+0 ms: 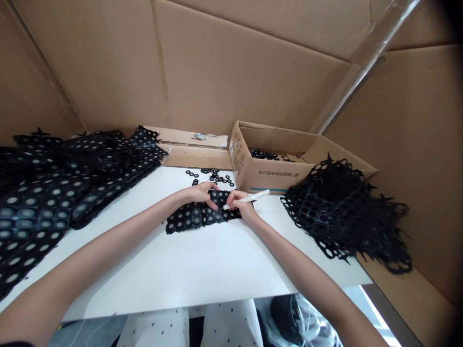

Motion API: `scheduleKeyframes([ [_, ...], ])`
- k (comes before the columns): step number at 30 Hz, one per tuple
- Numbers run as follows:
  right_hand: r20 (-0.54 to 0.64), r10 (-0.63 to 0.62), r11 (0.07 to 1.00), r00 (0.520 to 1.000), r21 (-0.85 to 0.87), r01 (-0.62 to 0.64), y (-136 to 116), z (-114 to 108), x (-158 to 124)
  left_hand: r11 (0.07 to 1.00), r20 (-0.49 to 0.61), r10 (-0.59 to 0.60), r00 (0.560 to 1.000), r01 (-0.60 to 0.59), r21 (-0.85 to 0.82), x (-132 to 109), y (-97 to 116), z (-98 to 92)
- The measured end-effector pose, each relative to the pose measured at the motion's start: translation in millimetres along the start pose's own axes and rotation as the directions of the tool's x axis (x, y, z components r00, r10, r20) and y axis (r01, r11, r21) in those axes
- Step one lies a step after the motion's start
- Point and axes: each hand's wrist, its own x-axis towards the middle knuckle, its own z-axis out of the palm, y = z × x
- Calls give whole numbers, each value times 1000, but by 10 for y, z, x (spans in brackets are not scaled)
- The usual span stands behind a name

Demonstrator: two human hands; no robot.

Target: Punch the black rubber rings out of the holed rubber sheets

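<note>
A black rubber sheet (186, 218) moulded with rings lies on the white table in front of me. My left hand (203, 193) grips its far edge, thumb on top and fingers toward the back. In my right hand (243, 203) is a white pen-like tool (258, 195), its tip slanting down to the left onto the sheet. Several loose black rings (220, 178) are scattered on the table just beyond the sheet. Part of the sheet is hidden under both hands.
An open cardboard box (278, 174) holding black rings stands at the back right. Ring-filled black sheets (39, 207) are heaped on the left. Punched-out black sheets (336, 207) pile up at the right edge. Cardboard walls (235, 62) surround the white table (181, 274).
</note>
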Motion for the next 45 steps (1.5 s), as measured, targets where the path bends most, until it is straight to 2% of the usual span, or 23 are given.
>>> scheduleKeyframes([
  [11,102,1,984,995,-180,18,-18,32,-44,995,-19,-20,1000,18,-97,-37,22,18],
  [16,126,10,982,992,-190,14,-23,56,-41,997,-13,-34,999,33,-74,-36,14,5],
  [19,70,22,995,997,-103,-14,7,27,-15,997,-11,-47,999,47,-59,-41,17,-13],
  [22,-75,-3,1000,997,4,3,58,-18,12,998,7,-47,999,47,-44,-53,20,-33],
  [24,-152,-25,999,988,32,30,85,-38,22,998,27,-40,999,42,-41,-59,19,-44],
  [27,-200,-27,998,979,43,37,97,-43,24,998,46,-33,998,35,-52,-63,13,-52],
  [39,-228,-4,1000,974,24,10,83,-32,22,996,53,14,998,-10,-87,-62,-57,-75],
  [42,-214,-4,1000,977,4,5,80,-28,22,998,62,55,997,-54,-14,-66,7,-110],
  [45,-189,-4,1000,982,-8,2,63,-18,20,983,64,121,991,-128,133,-57,125,-143],
])
